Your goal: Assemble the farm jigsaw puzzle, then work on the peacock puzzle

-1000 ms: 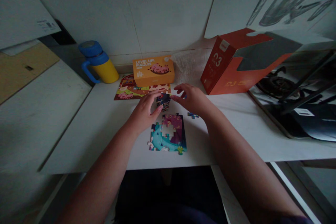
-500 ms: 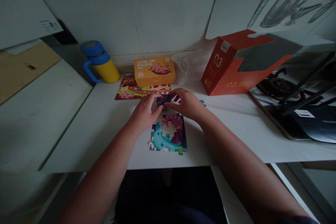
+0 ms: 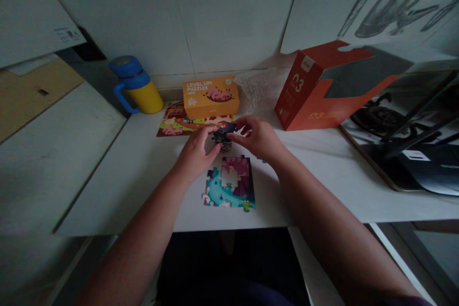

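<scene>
Right hand (image 3: pixel 260 137) pinching dark puzzle piece (image 3: pixel 226 128) by edge, just above piece stack (image 3: pixel 221 143). Left hand (image 3: pixel 196 153) closed round stack, thumb and fingers bracing it, likely against toppling. Part-built puzzle (image 3: pixel 231 182) flat on table (image 3: pixel 136 172), 6 o'clock of stack; orange puzzle box (image 3: pixel 211 97) at 12.

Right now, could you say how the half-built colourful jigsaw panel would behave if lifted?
Thin interlocked pieces with a gap, so the colourful jigsaw panel probably sags and splits. It looks light, so likely slides easily on the smooth white table.
</scene>
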Tool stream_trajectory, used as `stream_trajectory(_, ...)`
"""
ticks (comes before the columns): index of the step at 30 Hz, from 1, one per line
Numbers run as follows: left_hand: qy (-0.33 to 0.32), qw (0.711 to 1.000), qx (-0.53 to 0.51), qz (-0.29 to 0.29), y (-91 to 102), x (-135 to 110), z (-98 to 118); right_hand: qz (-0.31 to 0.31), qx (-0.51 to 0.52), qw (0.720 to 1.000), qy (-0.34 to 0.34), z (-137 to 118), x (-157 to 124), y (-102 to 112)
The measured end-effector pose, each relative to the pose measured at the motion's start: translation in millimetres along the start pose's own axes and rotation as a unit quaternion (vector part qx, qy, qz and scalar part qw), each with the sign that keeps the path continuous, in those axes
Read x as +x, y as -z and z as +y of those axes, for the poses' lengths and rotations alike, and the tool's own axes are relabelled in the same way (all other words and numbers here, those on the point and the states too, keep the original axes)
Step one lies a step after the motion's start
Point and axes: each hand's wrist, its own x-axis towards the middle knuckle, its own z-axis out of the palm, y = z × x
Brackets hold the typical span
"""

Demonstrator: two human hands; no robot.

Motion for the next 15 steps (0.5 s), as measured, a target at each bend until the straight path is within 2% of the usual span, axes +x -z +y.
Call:
stream_trajectory(4, -0.009, 1.000, 0.015, -0.004, 0.2, 0, -1, 0.042, -0.126, 0.988, -0.077, 11, 1, 8)
stream_trajectory(9, -0.013, 0.999, 0.030, 0.004, -0.4, 1, -2, -0.010, -0.273, 0.955, -0.119, 29, -1, 12)
stream_trajectory(12, -0.012, 0.999, 0.037, 0.006, -0.7, 1, -4, -0.023, -0.247, 0.966, -0.071, 26, -1, 8)
stream_trajectory(15, -0.013, 0.999, 0.040, 0.007, -0.7, 1, -5, -0.025, -0.129, 0.991, 0.027, 16, -1, 2)
